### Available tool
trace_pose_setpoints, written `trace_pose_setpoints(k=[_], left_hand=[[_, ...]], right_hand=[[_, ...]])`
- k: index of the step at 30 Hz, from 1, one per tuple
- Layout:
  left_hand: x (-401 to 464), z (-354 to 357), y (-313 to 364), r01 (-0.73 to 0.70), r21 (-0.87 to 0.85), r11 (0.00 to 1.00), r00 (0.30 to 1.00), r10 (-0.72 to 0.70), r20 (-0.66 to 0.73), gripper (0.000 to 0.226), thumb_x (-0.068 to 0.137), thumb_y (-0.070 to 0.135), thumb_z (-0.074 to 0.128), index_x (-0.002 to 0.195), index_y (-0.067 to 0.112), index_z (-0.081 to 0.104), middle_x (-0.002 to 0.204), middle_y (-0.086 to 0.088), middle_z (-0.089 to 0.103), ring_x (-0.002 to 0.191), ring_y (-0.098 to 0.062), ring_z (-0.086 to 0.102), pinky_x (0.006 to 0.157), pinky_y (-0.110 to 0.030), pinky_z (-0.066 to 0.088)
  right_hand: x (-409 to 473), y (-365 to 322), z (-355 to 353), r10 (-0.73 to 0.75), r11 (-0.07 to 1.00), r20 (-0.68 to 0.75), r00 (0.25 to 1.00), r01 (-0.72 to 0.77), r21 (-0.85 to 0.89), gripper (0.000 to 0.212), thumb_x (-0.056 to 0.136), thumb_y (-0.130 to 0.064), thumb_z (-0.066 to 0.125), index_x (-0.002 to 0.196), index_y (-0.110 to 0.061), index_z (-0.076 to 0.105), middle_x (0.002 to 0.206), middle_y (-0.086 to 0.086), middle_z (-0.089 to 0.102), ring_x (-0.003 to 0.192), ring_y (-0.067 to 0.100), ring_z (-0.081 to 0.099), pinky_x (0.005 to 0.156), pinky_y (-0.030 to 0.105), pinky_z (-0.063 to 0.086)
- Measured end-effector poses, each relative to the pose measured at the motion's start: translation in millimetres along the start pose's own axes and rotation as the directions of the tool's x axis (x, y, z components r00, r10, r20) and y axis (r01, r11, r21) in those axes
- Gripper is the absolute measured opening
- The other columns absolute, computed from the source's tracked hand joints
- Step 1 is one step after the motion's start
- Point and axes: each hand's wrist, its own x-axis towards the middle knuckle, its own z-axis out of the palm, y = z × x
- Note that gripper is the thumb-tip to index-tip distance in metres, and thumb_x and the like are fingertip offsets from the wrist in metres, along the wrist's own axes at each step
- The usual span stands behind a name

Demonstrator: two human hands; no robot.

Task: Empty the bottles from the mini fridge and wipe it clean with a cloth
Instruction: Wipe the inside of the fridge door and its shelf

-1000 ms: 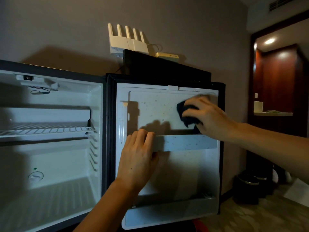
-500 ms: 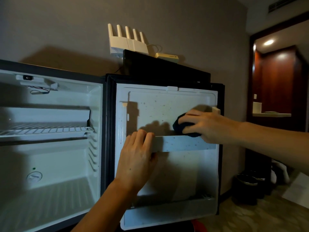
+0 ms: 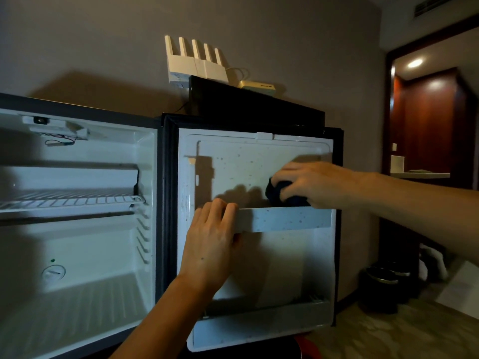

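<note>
Mini fridge (image 3: 77, 229) stands wide open, and the left hand (image 3: 211, 244) reaches up from below, fingers together and curled over the top edge of the door shelf rail (image 3: 285, 219), thumb tucked under it. The right hand (image 3: 311, 183) comes in from the right, arm stretched level, fingers bunched around a dark cloth (image 3: 278, 193) pressed against the speckled inner door panel (image 3: 238, 172) just above that rail. No bottles show inside the cabinet or on the door.
</note>
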Motion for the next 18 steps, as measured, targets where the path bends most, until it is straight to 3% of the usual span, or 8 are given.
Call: trace_pose_setpoints(k=[3,5,7,9,11,14,16,18], left_hand=[[0,0,0,0.007,0.002,1.000,1.000,-0.007,0.007,0.055,0.072,0.035,0.080,0.117,0.018,0.052,0.108,-0.002,0.052,0.093,-0.018,0.050,0.082,-0.033,0.049],[0,-2,-1,0.002,-0.009,1.000,1.000,-0.002,-0.008,0.054,0.072,0.034,0.080,0.116,0.018,0.052,0.107,-0.002,0.052,0.093,-0.018,0.050,0.082,-0.034,0.049],[-1,-4,0,-0.010,-0.023,1.000,1.000,0.010,-0.018,0.051,0.074,0.035,0.077,0.115,0.018,0.053,0.107,-0.002,0.052,0.093,-0.018,0.050,0.082,-0.032,0.048],[0,-3,0,-0.010,-0.031,0.999,0.999,0.009,-0.033,0.050,0.073,0.035,0.076,0.113,0.017,0.054,0.105,-0.002,0.053,0.091,-0.018,0.051,0.081,-0.031,0.047],[0,-1,1,-0.003,-0.021,1.000,1.000,0.002,-0.028,0.051,0.072,0.034,0.078,0.114,0.017,0.054,0.105,-0.002,0.053,0.091,-0.018,0.051,0.080,-0.032,0.048],[0,2,0,0.012,-0.005,1.000,1.000,-0.012,-0.007,0.055,0.072,0.035,0.080,0.116,0.018,0.052,0.107,-0.002,0.052,0.093,-0.018,0.050,0.081,-0.033,0.049],[-1,2,-1,0.013,-0.001,1.000,1.000,-0.013,-0.008,0.056,0.072,0.035,0.079,0.117,0.018,0.051,0.108,-0.002,0.052,0.093,-0.019,0.051,0.082,-0.034,0.050],[-1,0,-1,0.001,-0.005,1.000,1.000,-0.001,-0.019,0.054,0.072,0.034,0.078,0.116,0.018,0.051,0.108,-0.002,0.052,0.093,-0.019,0.050,0.082,-0.034,0.050]], right_hand=[[12,6,0,0.304,0.949,-0.264,0.915,-0.269,0.163,0.040,0.076,-0.004,0.077,0.113,-0.015,0.066,0.129,0.007,0.051,0.118,0.027,0.048,0.094,0.046,0.052],[15,1,5,0.380,0.922,-0.339,0.861,-0.325,0.208,0.041,0.074,0.002,0.075,0.112,-0.012,0.067,0.128,0.011,0.052,0.118,0.031,0.048,0.094,0.050,0.051],[9,-7,11,0.195,0.980,-0.297,0.935,-0.174,0.097,0.038,0.076,-0.002,0.072,0.110,-0.015,0.068,0.133,0.009,0.053,0.127,0.030,0.045,0.102,0.046,0.046],[0,-12,12,-0.021,0.999,-0.116,0.993,0.024,0.022,0.034,0.079,-0.005,0.068,0.110,-0.021,0.069,0.137,0.003,0.052,0.132,0.023,0.041,0.105,0.038,0.042],[-2,-5,8,-0.067,0.998,0.004,0.998,0.067,-0.003,0.035,0.080,-0.006,0.070,0.110,-0.023,0.068,0.138,-0.001,0.050,0.131,0.020,0.041,0.100,0.037,0.048],[6,10,4,0.144,0.987,-0.155,0.977,-0.130,0.096,0.037,0.078,-0.006,0.074,0.112,-0.020,0.065,0.134,0.003,0.050,0.125,0.024,0.046,0.095,0.044,0.051],[12,11,8,0.366,0.925,-0.321,0.873,-0.304,0.229,0.041,0.076,0.000,0.075,0.113,-0.014,0.065,0.128,0.009,0.051,0.118,0.030,0.049,0.092,0.050,0.052],[13,-1,15,0.419,0.904,-0.354,0.836,-0.347,0.249,0.041,0.076,0.000,0.074,0.113,-0.015,0.065,0.129,0.009,0.049,0.121,0.031,0.047,0.094,0.053,0.050]])
